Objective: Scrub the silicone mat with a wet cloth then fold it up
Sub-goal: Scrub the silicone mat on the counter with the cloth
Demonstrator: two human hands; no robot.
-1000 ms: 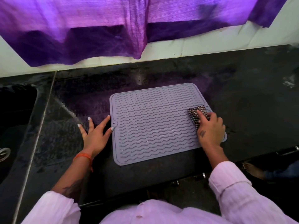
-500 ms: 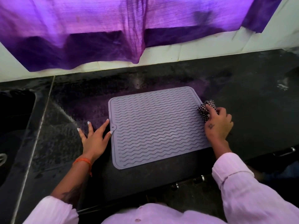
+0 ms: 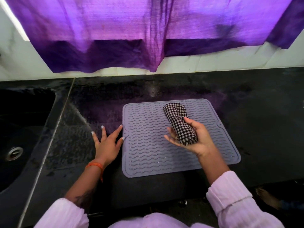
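Observation:
A grey silicone mat (image 3: 148,150) with wavy ridges lies flat on the dark countertop, in the middle of the view. My right hand (image 3: 195,139) is raised over the mat's centre-right, palm turned up, holding a rolled black-and-white checked cloth (image 3: 178,122). The cloth's far end hangs over the mat's back part. My left hand (image 3: 107,142) rests flat on the counter with fingers spread. Its thumb and index fingertip touch the mat's left edge beside the small hanging tab.
A dark sink (image 3: 19,129) with a metal drain (image 3: 14,153) is sunk into the counter at the left. A purple curtain (image 3: 148,33) hangs over the white wall behind. The black countertop (image 3: 263,104) looks wet. A bare foot (image 3: 267,197) shows below the counter's front edge at the right.
My right hand has lifted off the mat's right edge, moved left over the mat and turned palm up, with the cloth now rolled in it. The left hand has stayed in place.

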